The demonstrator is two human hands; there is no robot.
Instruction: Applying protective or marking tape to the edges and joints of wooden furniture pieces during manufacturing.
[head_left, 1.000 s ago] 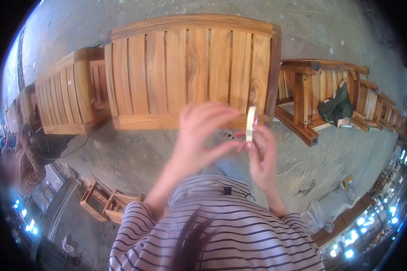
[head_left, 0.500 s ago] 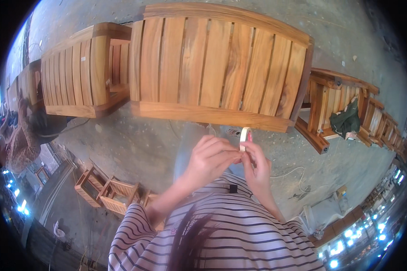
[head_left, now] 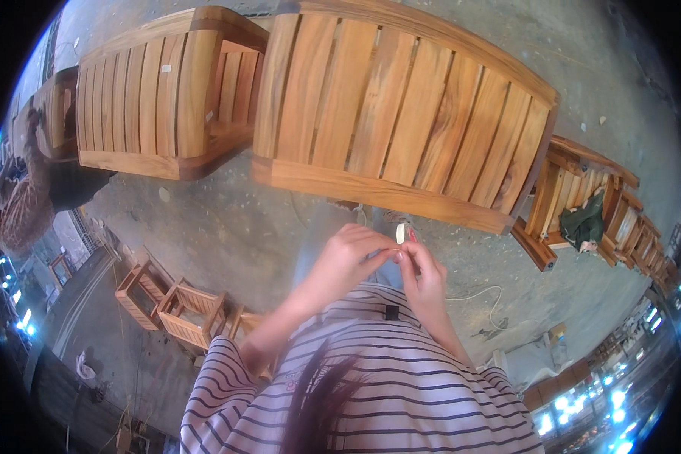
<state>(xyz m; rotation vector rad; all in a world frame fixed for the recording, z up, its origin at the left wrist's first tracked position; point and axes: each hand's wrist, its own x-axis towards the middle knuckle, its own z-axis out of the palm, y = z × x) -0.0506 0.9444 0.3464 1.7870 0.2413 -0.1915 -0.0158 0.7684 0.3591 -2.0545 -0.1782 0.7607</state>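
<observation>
Both hands meet in front of my striped shirt, their fingertips together. A small roll of pale tape [head_left: 402, 233] with a bit of red on its inside stands at the fingers of my right hand [head_left: 425, 281], which is closed on it. My left hand [head_left: 343, 259] is closed in a pinch against the right fingertips; whatever it grips is too small to make out. Just beyond the hands is a large slatted wooden piece of furniture [head_left: 401, 102], with neither hand touching it.
A second slatted wooden piece [head_left: 132, 106] stands to the left, near a person [head_left: 30, 189]. More wooden frames [head_left: 620, 212] line the right, a dark green cloth [head_left: 584, 221] on one. Small wooden frames [head_left: 193, 314] stand lower left. A pale cord [head_left: 495, 303] lies on the concrete floor.
The view has turned, so the furniture sits farther right and tilted. The tape roll has dropped a little and tipped left at my right fingers. Both hands stay pinched together.
</observation>
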